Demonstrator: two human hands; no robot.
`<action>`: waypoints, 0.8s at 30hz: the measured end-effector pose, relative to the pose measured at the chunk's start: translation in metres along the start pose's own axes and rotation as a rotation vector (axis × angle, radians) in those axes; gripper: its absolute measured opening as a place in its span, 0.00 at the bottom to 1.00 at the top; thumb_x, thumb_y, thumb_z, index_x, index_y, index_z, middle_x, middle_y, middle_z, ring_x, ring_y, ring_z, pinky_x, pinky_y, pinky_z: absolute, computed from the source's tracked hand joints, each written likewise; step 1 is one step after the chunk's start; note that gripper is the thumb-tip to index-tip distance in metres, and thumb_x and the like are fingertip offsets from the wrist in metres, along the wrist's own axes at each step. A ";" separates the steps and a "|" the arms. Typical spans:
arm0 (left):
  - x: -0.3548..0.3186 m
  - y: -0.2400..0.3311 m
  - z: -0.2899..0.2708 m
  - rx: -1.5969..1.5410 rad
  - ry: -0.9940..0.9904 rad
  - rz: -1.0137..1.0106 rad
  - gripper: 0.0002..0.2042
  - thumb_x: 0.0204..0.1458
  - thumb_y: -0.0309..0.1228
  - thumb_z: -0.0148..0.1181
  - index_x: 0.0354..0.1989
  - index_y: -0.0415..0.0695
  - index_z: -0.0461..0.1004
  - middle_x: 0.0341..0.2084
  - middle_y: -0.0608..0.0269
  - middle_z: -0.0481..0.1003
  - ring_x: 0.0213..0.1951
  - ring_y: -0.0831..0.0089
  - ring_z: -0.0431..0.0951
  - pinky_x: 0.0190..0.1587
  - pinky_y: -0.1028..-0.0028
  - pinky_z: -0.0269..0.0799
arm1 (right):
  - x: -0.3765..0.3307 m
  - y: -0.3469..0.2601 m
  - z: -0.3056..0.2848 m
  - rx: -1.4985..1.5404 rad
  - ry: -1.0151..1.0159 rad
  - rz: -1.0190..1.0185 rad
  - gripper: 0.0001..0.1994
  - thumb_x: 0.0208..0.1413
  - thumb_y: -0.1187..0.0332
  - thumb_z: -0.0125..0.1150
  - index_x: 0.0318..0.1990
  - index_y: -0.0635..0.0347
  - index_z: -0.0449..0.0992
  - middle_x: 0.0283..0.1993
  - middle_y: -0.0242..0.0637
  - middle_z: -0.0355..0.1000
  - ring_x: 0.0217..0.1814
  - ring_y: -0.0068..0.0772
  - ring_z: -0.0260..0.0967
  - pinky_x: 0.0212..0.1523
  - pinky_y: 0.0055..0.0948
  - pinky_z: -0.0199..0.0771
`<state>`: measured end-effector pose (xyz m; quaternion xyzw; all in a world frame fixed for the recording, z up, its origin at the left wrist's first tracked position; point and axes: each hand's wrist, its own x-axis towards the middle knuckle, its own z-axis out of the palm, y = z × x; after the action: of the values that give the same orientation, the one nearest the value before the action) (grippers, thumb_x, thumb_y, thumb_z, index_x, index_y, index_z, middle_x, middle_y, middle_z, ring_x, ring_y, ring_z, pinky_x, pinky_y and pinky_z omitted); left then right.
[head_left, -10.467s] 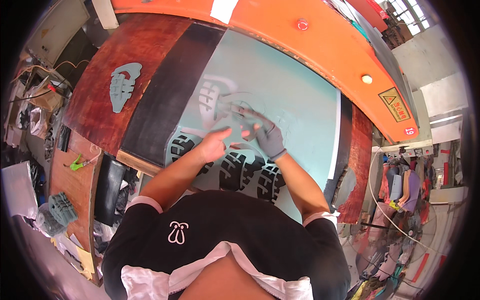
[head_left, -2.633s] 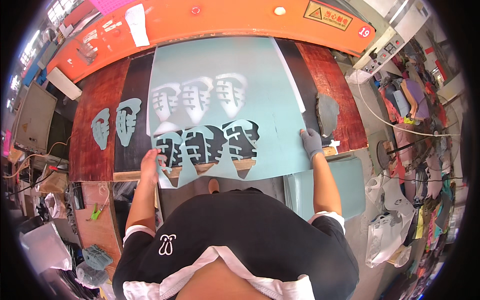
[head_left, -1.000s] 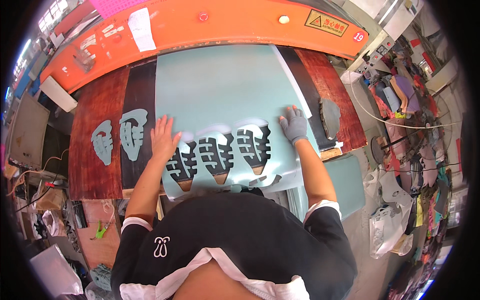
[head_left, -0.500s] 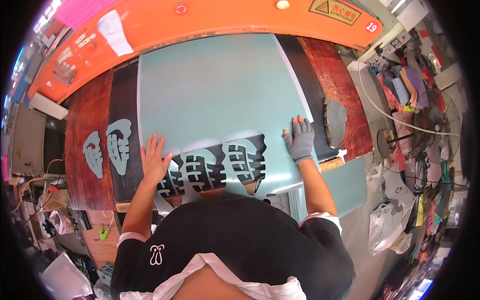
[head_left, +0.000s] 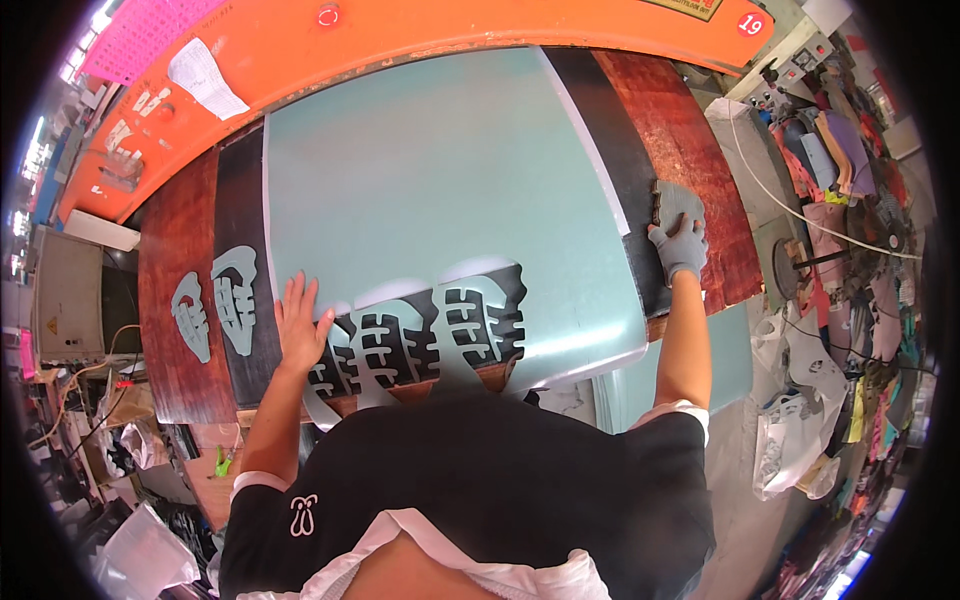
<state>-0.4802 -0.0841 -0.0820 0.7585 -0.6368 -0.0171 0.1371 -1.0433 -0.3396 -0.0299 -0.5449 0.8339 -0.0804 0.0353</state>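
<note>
Nearest to us, our left hand (head_left: 300, 322) lies flat, bare fingers spread apart and holding nothing, on the near edge of the pale green sheet (head_left: 430, 190), just beside the row of cut-out openings (head_left: 420, 335) where the dark mat (head_left: 240, 230) shows through. The sheet covers the middle of the counter (head_left: 700, 170), and its near edge hangs slightly over the front, curling at the right corner.

Farther right, our right hand (head_left: 678, 245) in a grey glove rests at the sheet's right side, on the black strip of mat beside the reddish-brown board. Its grip is curled on a grey cutting die (head_left: 676, 203) (the die's toothed edge shows along its left side), though we cannot tell how tightly the fingers close.

To the left, well apart from the sheet's openings, two cut pale green pieces (head_left: 212, 312) lie side by side, one on the dark mat and one on the red-brown board.

Beyond the sheet runs the orange machine beam (head_left: 400, 30), with a red button (head_left: 327, 15) near its middle and a white paper (head_left: 208, 78) stuck toward its left end.
</note>
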 end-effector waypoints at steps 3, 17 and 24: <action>0.000 -0.001 0.001 0.004 0.001 0.005 0.28 0.55 0.47 0.50 0.61 0.46 0.60 0.66 0.57 0.50 0.67 0.56 0.46 0.64 0.49 0.39 | 0.011 0.000 -0.001 0.082 -0.066 0.046 0.48 0.36 0.39 0.64 0.65 0.50 0.55 0.70 0.47 0.44 0.66 0.56 0.51 0.62 0.46 0.58; -0.002 -0.016 -0.002 -0.291 0.194 0.079 0.23 0.55 0.38 0.52 0.58 0.44 0.63 0.63 0.56 0.57 0.65 0.56 0.53 0.63 0.51 0.44 | 0.041 0.011 0.012 0.162 -0.037 -0.005 0.46 0.30 0.44 0.67 0.63 0.49 0.61 0.69 0.46 0.49 0.64 0.50 0.57 0.61 0.44 0.61; -0.033 -0.040 -0.002 -0.177 0.199 0.023 0.20 0.53 0.32 0.54 0.55 0.42 0.66 0.60 0.55 0.61 0.62 0.56 0.58 0.59 0.52 0.52 | 0.029 -0.008 -0.016 1.035 -0.219 -0.090 0.34 0.45 0.61 0.68 0.57 0.68 0.62 0.45 0.36 0.69 0.42 0.25 0.67 0.42 0.24 0.67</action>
<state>-0.4477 -0.0453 -0.0943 0.7341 -0.6246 0.0037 0.2662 -1.0502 -0.3679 -0.0118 -0.4966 0.6526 -0.4254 0.3828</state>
